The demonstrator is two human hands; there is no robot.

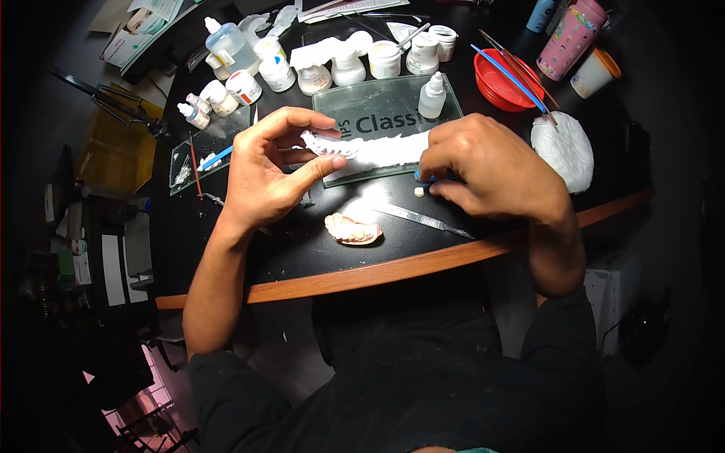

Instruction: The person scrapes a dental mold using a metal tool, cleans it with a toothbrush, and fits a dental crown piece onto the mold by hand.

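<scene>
My left hand (pixel 273 162) grips a white dental cast (pixel 329 145) between thumb and fingers, above the near left part of a glass slab (pixel 377 102). A row of teeth shows along the cast's edge. My right hand (pixel 491 166) is low over the table with its fingers bent and drawn together. Something small and blue (pixel 423 177) shows at its fingertips; its kind is hidden. Just beside those fingers lies a small cream tooth crown (pixel 419 192). Nearer to me rest a second, pinkish dental cast (pixel 353 229) and a metal scalpel handle (pixel 427 220).
A crumpled white tissue strip (pixel 389 153) lies on the slab's near edge, and a dropper bottle (pixel 432 97) stands on it. Several jars (pixel 276 73) line the back. To the right are a red bowl (pixel 502 79) with brushes and a white lump (pixel 563 151). A wooden edge (pixel 362 279) borders the table.
</scene>
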